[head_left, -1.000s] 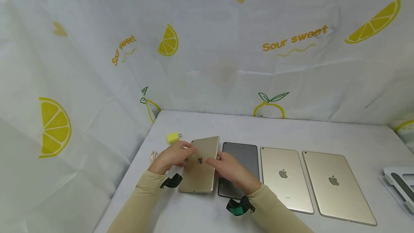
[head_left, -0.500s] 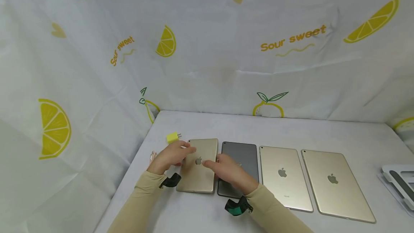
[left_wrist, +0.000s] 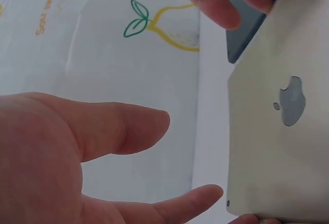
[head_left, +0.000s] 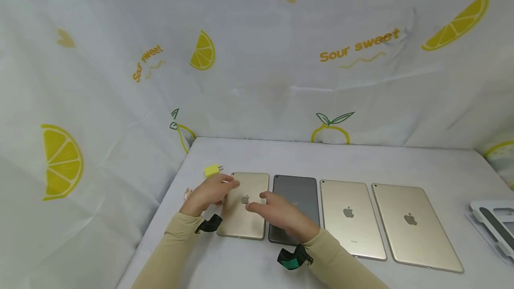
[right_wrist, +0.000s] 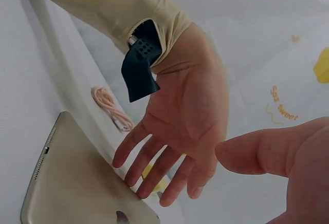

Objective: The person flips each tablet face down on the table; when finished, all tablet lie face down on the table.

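Observation:
A small gold tablet (head_left: 242, 220) lies back up at the left end of a row on the white table. My left hand (head_left: 209, 194) is at its left edge, with thumb and fingers spread; in the left wrist view fingertips meet the tablet's edge near the camera corner. Over its right edge hovers my right hand (head_left: 283, 214), thumb apart from the fingers and nothing held. Beneath the right hand is a dark grey tablet (head_left: 299, 191), partly hidden. The right wrist view shows the left palm (right_wrist: 187, 100) with loose, extended fingers beside the gold tablet (right_wrist: 77, 178).
Two more gold tablets, a mid-sized one (head_left: 353, 217) and a larger one (head_left: 415, 229), continue the row rightward. A yellow plug charger (head_left: 213, 171) sits behind the left hand. A pink cable (right_wrist: 110, 108) lies at the left. A white-and-grey stand (head_left: 491, 222) is far right.
The small gold tablet has come down from a tilt to lie flat, lined up with the row. My right hand has let go of its right edge; the left hand has barely moved.

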The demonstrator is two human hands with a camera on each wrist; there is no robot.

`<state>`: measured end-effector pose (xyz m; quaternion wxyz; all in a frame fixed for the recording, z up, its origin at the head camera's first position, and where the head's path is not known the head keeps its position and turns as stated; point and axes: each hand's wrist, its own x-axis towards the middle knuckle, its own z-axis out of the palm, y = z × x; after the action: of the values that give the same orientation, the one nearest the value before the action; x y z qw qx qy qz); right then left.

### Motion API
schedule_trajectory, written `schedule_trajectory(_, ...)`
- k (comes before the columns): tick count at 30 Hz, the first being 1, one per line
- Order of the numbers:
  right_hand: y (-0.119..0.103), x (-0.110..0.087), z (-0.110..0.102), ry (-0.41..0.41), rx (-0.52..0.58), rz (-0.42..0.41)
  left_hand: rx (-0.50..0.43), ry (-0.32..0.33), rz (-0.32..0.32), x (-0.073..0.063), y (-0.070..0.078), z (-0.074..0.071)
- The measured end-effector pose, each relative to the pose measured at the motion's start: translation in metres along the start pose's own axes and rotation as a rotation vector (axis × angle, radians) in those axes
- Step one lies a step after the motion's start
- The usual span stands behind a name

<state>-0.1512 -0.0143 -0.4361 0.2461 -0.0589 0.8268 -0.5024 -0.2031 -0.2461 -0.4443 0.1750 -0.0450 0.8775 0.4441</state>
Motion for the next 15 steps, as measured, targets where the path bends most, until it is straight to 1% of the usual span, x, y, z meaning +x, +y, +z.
schedule_trajectory(2, -0.003, -0.004, -0.003, -0.020, -0.022, -0.027, -0.010, 0.005, -0.002, -0.001, 0.000, 0.000)
schedule_trajectory(5, -0.004, -0.012, -0.012, -0.051, -0.060, -0.096, -0.013, 0.005, 0.000, -0.003, -0.002, 0.000)
schedule_trajectory(7, -0.001, -0.018, -0.022, -0.073, -0.099, -0.151, 0.009, 0.009, -0.001, -0.004, -0.004, -0.001)
schedule_trajectory(10, 0.010, -0.029, -0.041, -0.089, -0.166, -0.233, 0.078, 0.038, 0.006, -0.009, -0.007, -0.008)
schedule_trajectory(12, 0.020, -0.038, -0.056, -0.063, -0.214, -0.286, 0.129, 0.071, 0.018, -0.013, -0.010, -0.013)
schedule_trajectory(13, 0.028, -0.043, -0.065, -0.034, -0.249, -0.319, 0.151, 0.090, 0.031, -0.016, -0.012, -0.015)
schedule_trajectory(15, 0.044, -0.054, -0.082, 0.044, -0.312, -0.363, 0.189, 0.153, 0.072, -0.023, -0.018, -0.019)
